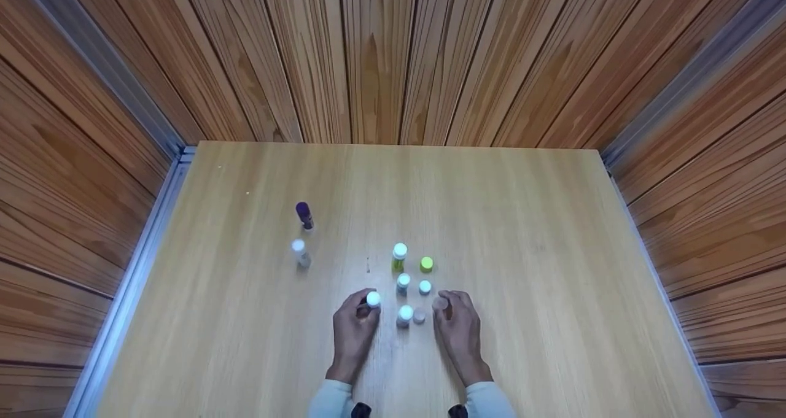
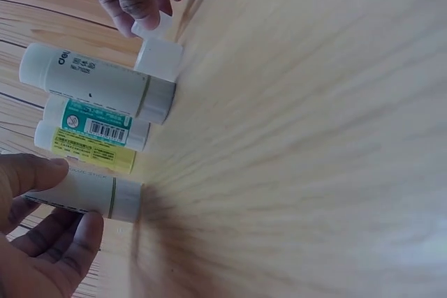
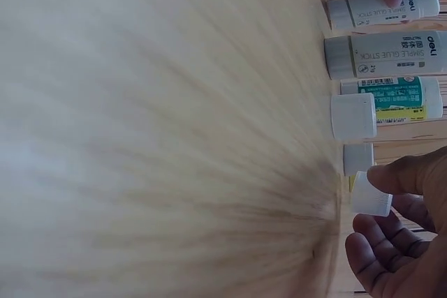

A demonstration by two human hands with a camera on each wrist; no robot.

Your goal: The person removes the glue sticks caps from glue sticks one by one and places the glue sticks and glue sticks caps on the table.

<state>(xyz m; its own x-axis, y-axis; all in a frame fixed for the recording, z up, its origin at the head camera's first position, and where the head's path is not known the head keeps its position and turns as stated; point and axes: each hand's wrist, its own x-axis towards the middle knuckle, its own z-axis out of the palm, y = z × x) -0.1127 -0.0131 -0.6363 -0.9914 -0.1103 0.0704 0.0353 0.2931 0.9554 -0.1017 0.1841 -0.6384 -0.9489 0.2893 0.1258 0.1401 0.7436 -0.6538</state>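
My left hand (image 1: 355,337) grips a white glue stick (image 2: 84,190) by its sides, upright with its grey base down at the table. Between thumb and fingers, my right hand (image 1: 459,333) pinches a white cap (image 3: 370,195). Between the hands stands another white glue stick (image 3: 387,55), with a loose whitish cap (image 3: 353,116) beside it. Behind it are a teal-labelled glue stick (image 2: 96,123) and a yellow-green-labelled one (image 2: 87,148), both upright. A white cap (image 1: 425,287) and a green cap (image 1: 427,264) sit to their right.
Farther left on the wooden table (image 1: 540,246) stand a purple glue stick (image 1: 304,215) and a pale one (image 1: 301,253). Wood-plank walls (image 1: 374,62) enclose the back and both sides. Metal rails (image 1: 132,270) run along the table's side edges.
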